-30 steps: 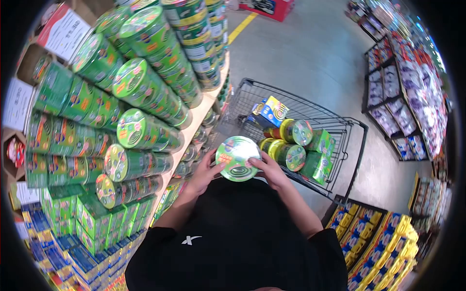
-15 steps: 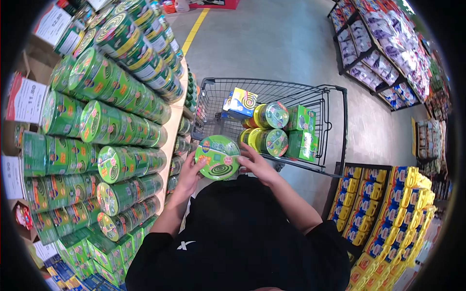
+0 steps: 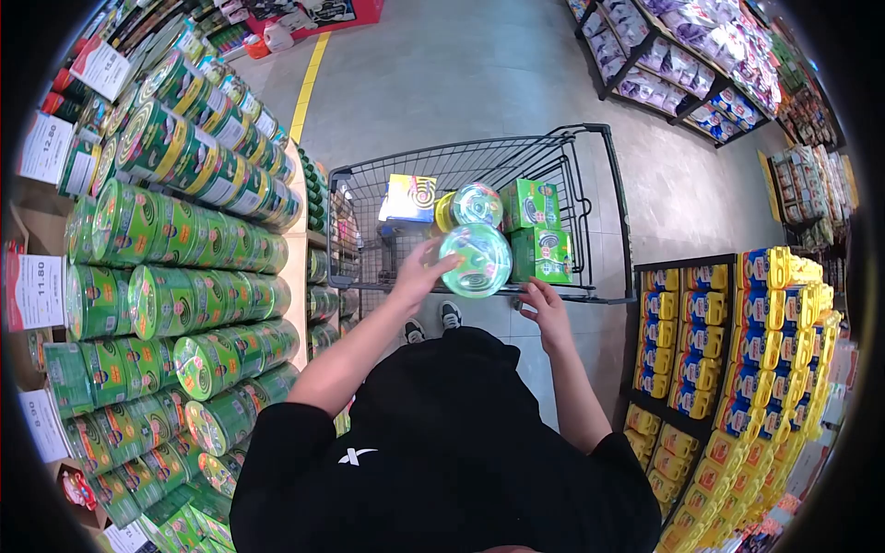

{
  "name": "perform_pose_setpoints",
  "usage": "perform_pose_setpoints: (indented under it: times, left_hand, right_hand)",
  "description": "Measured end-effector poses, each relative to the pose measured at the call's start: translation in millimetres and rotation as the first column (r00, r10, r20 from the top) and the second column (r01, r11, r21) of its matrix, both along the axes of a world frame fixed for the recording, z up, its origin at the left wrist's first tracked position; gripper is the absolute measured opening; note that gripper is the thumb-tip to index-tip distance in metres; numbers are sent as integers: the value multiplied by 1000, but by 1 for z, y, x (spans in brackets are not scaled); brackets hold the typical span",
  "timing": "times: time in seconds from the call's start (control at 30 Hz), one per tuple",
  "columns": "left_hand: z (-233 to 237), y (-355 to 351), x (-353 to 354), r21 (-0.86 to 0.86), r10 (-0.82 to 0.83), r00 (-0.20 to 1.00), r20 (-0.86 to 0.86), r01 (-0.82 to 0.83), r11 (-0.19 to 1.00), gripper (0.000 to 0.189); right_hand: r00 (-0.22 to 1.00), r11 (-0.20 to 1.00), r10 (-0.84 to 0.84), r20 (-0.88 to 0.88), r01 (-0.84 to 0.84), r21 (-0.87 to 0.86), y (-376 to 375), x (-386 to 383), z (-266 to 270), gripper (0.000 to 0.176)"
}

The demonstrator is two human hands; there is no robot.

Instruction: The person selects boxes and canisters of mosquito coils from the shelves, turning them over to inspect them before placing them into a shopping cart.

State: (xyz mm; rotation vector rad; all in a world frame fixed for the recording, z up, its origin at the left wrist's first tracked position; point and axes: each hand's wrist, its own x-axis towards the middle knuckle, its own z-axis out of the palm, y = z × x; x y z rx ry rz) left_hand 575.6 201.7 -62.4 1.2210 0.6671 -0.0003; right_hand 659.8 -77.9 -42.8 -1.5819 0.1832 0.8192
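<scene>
My left hand grips the left side of a round green container with a clear, shiny lid, held over the near side of the cart. To its right is my right hand, empty, with its fingers apart beside the cart's near rim. Inside the cart, another round container stands behind the held one. Two green boxes, one behind the other and one nearer, are to the right. A blue and yellow box lies to the left.
Stacked green tubs fill the shelf on the left, with price signs at its outer edge. A black rack of yellow and blue packs stands at the right. Purple bags are on a rack at the back right.
The round green container has moved right and over the cart in my left hand. My right hand has let go of it and moved right. The view has shifted relative to the shelves.
</scene>
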Motion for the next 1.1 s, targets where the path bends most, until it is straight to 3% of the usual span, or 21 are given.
perform_pose_setpoints:
  times: [0.13,0.27,0.47,0.57,0.8,0.9,0.97,1.03,1.1]
  left_hand:
    - [-23,-28,51,216,-114,983,-145,144,966,85]
    - [-27,-46,72,376,-129,965,-229,210,903,85]
    - [-32,-51,81,455,-159,931,-327,303,837,87]
    - [-61,-51,79,380,-202,951,-233,280,881,91]
    - [-74,-65,71,444,-212,946,-243,303,843,95]
    - [-66,-69,65,421,-146,967,-209,224,879,101]
    - [-80,-62,56,474,-158,980,-125,198,858,101]
    - [-34,-52,37,481,-119,985,-125,165,861,97]
    - [-26,-35,13,601,-16,995,-103,75,796,90]
  right_hand:
    - [997,997,-71,1,71,32,-5,-3,0,53]
    - [994,993,-111,5,111,35,-16,-1,-1,47]
    - [985,985,-169,-17,170,31,-32,1,-12,44]
    - [985,985,-173,-21,173,13,-36,4,-16,46]
    - [990,990,-140,-15,140,-22,-36,10,-27,48]
    - [992,991,-114,49,117,-72,-29,11,-32,49]
    - [976,987,-68,206,97,-131,-25,11,-36,48]
    - [923,987,-21,383,81,-141,-23,10,-42,46]
    - [881,989,12,472,60,-136,-9,11,-36,43]
